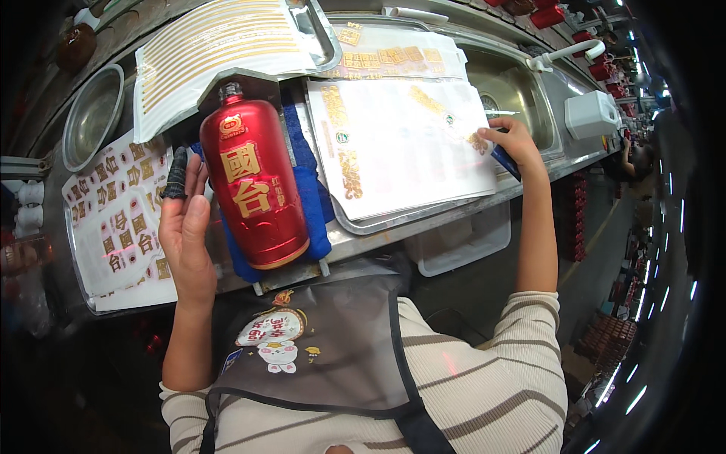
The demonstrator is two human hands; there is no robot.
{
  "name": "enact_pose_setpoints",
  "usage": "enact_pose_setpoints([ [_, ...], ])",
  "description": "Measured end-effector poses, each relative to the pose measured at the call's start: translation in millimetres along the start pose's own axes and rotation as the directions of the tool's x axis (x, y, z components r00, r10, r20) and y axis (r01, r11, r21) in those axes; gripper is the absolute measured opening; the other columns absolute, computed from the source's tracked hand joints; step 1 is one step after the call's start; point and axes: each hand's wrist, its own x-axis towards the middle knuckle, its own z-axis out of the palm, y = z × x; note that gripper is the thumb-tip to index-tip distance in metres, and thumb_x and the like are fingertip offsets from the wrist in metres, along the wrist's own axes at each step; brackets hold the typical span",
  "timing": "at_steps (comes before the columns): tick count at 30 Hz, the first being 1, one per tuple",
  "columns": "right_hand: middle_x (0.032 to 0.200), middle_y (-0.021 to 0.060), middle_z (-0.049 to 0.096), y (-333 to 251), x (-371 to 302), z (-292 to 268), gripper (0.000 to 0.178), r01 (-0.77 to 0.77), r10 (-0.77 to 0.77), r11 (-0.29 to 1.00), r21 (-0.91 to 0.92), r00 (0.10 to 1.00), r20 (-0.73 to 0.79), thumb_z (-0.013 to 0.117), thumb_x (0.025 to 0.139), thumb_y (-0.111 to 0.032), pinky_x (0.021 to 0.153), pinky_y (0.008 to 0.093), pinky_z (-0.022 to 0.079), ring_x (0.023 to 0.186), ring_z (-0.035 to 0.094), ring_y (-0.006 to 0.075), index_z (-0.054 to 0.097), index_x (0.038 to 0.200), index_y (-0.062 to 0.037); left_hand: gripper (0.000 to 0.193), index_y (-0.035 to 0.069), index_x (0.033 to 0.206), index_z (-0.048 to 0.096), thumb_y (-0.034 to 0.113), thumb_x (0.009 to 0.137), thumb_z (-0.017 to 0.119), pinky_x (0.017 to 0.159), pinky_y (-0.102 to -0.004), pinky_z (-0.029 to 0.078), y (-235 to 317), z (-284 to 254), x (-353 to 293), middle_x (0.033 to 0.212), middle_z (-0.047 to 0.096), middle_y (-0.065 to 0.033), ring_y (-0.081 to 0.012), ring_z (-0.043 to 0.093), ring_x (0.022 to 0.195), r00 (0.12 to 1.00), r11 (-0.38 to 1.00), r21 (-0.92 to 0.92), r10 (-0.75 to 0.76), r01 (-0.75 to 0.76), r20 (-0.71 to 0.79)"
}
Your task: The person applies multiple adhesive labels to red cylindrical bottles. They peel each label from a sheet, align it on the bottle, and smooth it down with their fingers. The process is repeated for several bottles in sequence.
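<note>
Head view: the left hand (pixel 189 242) is upright at the left flank of the red bottle (pixel 257 181), fingers extended, thumb apart, one finger in a black cover (pixel 175 172); contact with the glossy wall cannot be confirmed. The right hand (pixel 516 144), well right of the bottle, has its fingers bent and thumb and forefinger close together at a gold label (pixel 476 142); whether they pinch it cannot be told. A dark blue object (pixel 505 162) shows beneath that palm, grip unclear. Containers: a metal bowl (pixel 94 117) is left of the bottle, bare metal showing inside; a metal tray (pixel 367 225) to its right carries white sheets (pixel 408 178) bearing gold labels; beyond that tray are a sink (pixel 529 102) and a white jug (pixel 590 115), the jug's contents hidden. A translucent bin (pixel 469 257), low and right of the bottle, has indistinct contents. The bottle reclines on blue cloth (pixel 314 208), neck pointing away from the wearer and slightly left, base toward the apron (pixel 325 348), long axis running near to far.
</note>
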Motion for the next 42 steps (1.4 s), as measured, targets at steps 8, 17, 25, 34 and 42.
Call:
enact_pose_setpoints([
  [8,0.068,0.0034,0.065,36.6,15.0,-14.4,0.031,0.037,-0.042,0.995,0.089,0.998,0.050,0.085,0.075,-0.025,0.053,0.0255,0.041,0.058,0.055,0.0091,0.071,0.079,0.0021,0.054,-0.011,0.147,0.035,0.021,0.104,0.043,0.121,-0.0438,0.026,-1.9,-6.8,-15.4,0.151,0.043,-0.0242,-0.0336,0.038,0.144,1.000,0.998,0.056,-0.016,0.015,0.023],
  [17,0.068,0.0015,0.061,-120.5,-94.0,16.5,0.017,0.398,-0.376,0.887,-0.235,0.917,0.134,0.070,0.079,-0.012,0.058,0.0252,0.043,0.062,0.052,0.0074,0.066,0.078,0.0043,0.035,-0.008,0.130,0.053,0.011,0.101,0.053,0.098,-0.0321,0.049,54.6,16.7,-22.5,0.120,0.066,-0.0191,-0.0202,0.064,0.110,0.954,0.968,-0.042,0.252,-0.248,0.163],
  [25,0.069,-0.0063,0.051,-225.1,-196.2,20.0,0.026,0.508,-0.448,0.861,0.002,0.757,0.476,0.080,0.079,-0.018,0.054,0.0192,0.029,0.063,0.043,0.0004,0.059,0.075,-0.0019,0.048,-0.004,0.091,0.056,0.042,0.103,0.051,0.066,-0.0393,0.048,43.3,101.0,8.9,0.070,0.059,-0.0169,-0.0310,0.059,0.065,0.764,1.000,0.017,-0.006,-0.006,0.645],
  [34,0.077,-0.0031,0.059,-168.7,-204.0,123.3,0.016,0.310,-0.453,0.876,0.369,0.790,0.413,0.077,0.082,-0.012,0.059,0.0188,0.035,0.066,0.049,0.0014,0.066,0.079,-0.0016,0.024,-0.002,0.111,0.068,-0.002,0.087,0.071,0.068,-0.0242,0.051,62.2,-16.0,-60.4,0.082,0.068,-0.0020,-0.0062,0.063,0.076,0.971,0.971,0.175,-0.187,0.161,0.149],
  [42,0.075,-0.0052,0.060,-155.3,-178.5,177.7,0.009,0.155,-0.431,0.770,0.618,0.842,0.325,0.070,0.091,-0.008,0.055,0.0158,0.032,0.062,0.046,-0.0019,0.063,0.090,-0.0021,0.015,0.000,0.098,0.065,0.001,0.086,0.075,0.072,-0.0242,0.055,18.5,-30.4,-24.3,0.088,0.070,-0.0048,-0.0097,0.066,0.078,0.981,0.983,0.000,-0.183,0.184,0.064],
])
